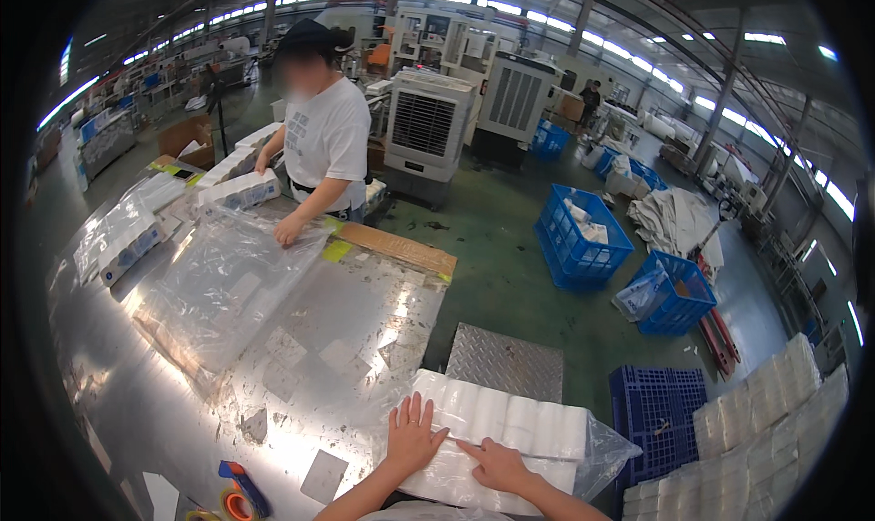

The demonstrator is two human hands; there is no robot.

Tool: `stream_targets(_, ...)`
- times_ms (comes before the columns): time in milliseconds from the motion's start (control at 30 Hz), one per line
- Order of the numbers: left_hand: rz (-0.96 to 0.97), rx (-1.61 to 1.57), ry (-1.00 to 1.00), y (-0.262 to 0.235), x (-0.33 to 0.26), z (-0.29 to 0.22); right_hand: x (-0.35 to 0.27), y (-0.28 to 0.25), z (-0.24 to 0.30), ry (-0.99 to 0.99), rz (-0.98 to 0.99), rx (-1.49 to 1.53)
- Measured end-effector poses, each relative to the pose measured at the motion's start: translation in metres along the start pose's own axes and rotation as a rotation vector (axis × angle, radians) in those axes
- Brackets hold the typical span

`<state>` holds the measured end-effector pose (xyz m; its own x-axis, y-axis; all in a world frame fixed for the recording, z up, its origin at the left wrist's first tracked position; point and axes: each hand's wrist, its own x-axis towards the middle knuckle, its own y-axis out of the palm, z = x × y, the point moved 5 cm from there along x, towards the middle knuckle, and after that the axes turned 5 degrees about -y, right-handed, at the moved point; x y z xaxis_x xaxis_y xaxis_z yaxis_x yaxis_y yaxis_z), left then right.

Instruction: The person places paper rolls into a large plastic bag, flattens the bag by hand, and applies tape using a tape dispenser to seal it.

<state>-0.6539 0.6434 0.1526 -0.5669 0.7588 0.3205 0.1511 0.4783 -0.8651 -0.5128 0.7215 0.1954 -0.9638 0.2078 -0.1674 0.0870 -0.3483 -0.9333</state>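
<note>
On the shiny metal tabletop [301, 339] near its front edge lies one clear bag of white paper rolls [501, 430]. Both forearms come up from below. The left hand [412, 437] lies flat on the bag's left end, fingers spread. The right hand [497, 464] presses its top, forefinger stretched out, gripping nothing. One tape roll [239, 505] sits left.

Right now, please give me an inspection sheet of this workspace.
Surface: shiny metal table, with glare and scuffs.
Job's things: pack of white rolls in clear plastic, at the near edge.
Clutter: tape rolls, loose plastic sheet, smaller packs.
Grippers: left hand flat on the pack; right hand pressing its film.
Cables: nothing seen.
Surroundings: co-worker across the table, blue crates, air cooler, stacked packs.
</note>
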Motion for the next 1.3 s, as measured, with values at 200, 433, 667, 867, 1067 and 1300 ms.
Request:
stream_targets(200,0.040,0.003,-0.071,-0.001,0.003,0.007,-0.035,0.026,-0.074,0.250,-0.517,0.180)
stream_targets(433,0.042,-0.076,-0.236,0.006,-0.003,0.026,-0.107,-0.026,-0.102,0.597,-0.544,-0.523)
stream_targets(667,0.453,-0.541,-0.487,0.032,-0.005,0.044,-0.128,-0.018,-0.133,0.950,-0.384,-0.102)
stream_targets(867,0.524,-0.870,-0.497,0.104,-0.007,0.071,-0.112,-0.024,-0.140,0.902,-0.377,-0.143)
stream_targets(1067,0.516,-1.029,-0.521,0.130,-0.007,0.076,-0.111,-0.025,-0.147,0.887,-0.382,-0.155)
stream_targets(1300,0.551,-1.066,-0.558,0.111,-0.007,0.076,-0.114,-0.021,-0.160,0.893,-0.394,-0.156)
